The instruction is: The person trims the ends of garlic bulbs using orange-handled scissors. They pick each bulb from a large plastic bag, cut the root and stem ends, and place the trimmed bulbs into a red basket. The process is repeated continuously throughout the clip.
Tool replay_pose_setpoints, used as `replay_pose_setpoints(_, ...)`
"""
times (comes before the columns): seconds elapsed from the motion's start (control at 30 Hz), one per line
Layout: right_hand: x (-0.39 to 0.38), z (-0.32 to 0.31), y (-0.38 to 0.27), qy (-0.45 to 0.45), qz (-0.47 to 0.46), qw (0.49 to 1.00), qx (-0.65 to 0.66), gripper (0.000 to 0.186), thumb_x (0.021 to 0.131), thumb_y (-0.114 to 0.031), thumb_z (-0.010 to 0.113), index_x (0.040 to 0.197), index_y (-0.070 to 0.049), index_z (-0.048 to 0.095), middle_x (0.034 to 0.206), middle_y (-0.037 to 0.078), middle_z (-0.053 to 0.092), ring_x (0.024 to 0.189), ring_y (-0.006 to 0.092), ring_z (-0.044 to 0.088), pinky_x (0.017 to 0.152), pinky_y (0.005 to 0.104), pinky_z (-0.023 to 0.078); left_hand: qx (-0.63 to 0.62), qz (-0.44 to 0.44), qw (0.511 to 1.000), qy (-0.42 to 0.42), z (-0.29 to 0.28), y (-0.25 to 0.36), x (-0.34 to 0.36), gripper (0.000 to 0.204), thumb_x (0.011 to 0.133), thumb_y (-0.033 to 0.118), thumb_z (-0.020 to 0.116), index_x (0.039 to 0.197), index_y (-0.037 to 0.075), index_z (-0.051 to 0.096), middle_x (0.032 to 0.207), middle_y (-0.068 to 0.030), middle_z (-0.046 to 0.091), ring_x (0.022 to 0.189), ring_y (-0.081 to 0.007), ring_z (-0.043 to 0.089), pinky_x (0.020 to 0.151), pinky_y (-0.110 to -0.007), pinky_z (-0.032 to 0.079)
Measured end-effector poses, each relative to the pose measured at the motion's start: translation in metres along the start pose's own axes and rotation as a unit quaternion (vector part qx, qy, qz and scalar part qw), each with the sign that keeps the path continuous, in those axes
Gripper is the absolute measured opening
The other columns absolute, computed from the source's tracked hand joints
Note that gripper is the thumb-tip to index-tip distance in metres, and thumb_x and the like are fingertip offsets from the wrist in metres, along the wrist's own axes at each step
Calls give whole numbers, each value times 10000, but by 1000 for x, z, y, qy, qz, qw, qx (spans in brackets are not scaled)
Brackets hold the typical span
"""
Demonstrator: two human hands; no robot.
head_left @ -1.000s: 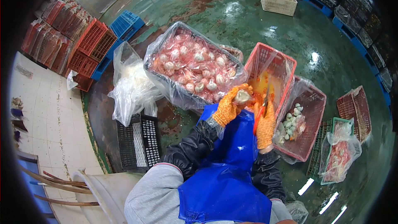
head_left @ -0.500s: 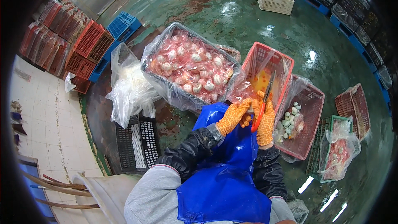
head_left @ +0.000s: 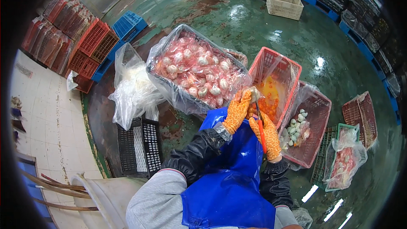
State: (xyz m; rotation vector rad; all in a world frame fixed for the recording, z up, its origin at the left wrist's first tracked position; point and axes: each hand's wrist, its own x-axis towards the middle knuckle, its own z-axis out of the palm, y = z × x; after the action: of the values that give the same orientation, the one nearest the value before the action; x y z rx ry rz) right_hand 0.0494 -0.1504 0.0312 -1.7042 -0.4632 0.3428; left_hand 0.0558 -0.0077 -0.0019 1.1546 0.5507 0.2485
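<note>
Both my hands wear orange patterned gloves. Between the fingers of my left hand [head_left: 238, 111] is a small whitish, egg-like thing [head_left: 255, 95], held at the near edge of the red crate. My right hand [head_left: 267, 133] grips red-handled scissors [head_left: 262, 133], their blades reaching up against that whitish thing. Orange yolks [head_left: 269, 101] lie in yellow liquid inside the plastic-lined red crate [head_left: 293, 65], just beyond my hands. Left of it, a dark crate [head_left: 167, 44] lined with clear plastic is heaped with whitish eggs [head_left: 202, 60] in pinkish film.
A darker red crate [head_left: 321, 114] at the right holds pale shells [head_left: 295, 129]. Further right stand a green crate [head_left: 321, 163] with a plastic bag and another red crate [head_left: 366, 121]. Clear plastic bags [head_left: 135, 89] and a black crate [head_left: 135, 150] are at my left.
My right hand has drawn the scissors lower, and their blades now meet the whitish thing. My left hand has moved a little away from me and holds that thing up in view.
</note>
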Motion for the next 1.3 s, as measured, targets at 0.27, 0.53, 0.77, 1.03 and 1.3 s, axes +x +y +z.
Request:
replay_pose_setpoints(0.27, 11, -12, 17, -50, 37, 997, -37, 359, 894, -256, 628, 1142, -3, 568, 862, 65, 637, 779, 143, 593, 700, 268, 478, 157, -12, 986, -48, -6, -6, 9, 296, 956, 368, 510, 1094, 109, 544, 740, -66, 630, 464, -126, 536, 368, -239, 370)
replay_pose_setpoints(0.53, 9, -40, 0, -157, 223, 950, 153, 480, 929, -440, 538, 1181, -35, 585, 720, 30, 568, 530, 66, 484, 471, 203, 392, -40, -89, 977, -190, -22, 13, 27, 253, 956, 321, 494, 996, 84, 573, 695, -64, 608, 442, -106, 497, 358, -230, 354)
replay_pose_setpoints(0.77, 20, -30, 37, -189, 282, 804, 488, 754, 927, -616, 360, 1234, 54, 516, 678, 47, 537, 424, 80, 390, 379, 201, 360, -109, -73, 970, -203, -14, 6, 39, 142, 918, 197, 555, 984, 71, 561, 681, -28, 578, 458, -101, 476, 374, -239, 363)
replay_pose_setpoints(1.03, 33, -22, 31, -208, 286, 659, 664, 687, 926, -606, 371, 1137, 28, 529, 661, 94, 514, 425, 117, 432, 363, 216, 363, -294, -102, 924, -224, -23, -25, 65, 112, 915, 176, 543, 969, 79, 551, 699, -23, 557, 541, -124, 519, 438, -248, 409)
replay_pose_setpoints(1.3, 33, -35, 35, -169, 239, 893, 342, 623, 951, -561, 368, 1089, 8, 580, 696, 64, 583, 448, 111, 478, 402, 214, 414, -157, -127, 961, -190, -10, 9, 40, 174, 927, 228, 546, 1047, 103, 565, 767, -33, 581, 658, -131, 544, 552, -276, 466)
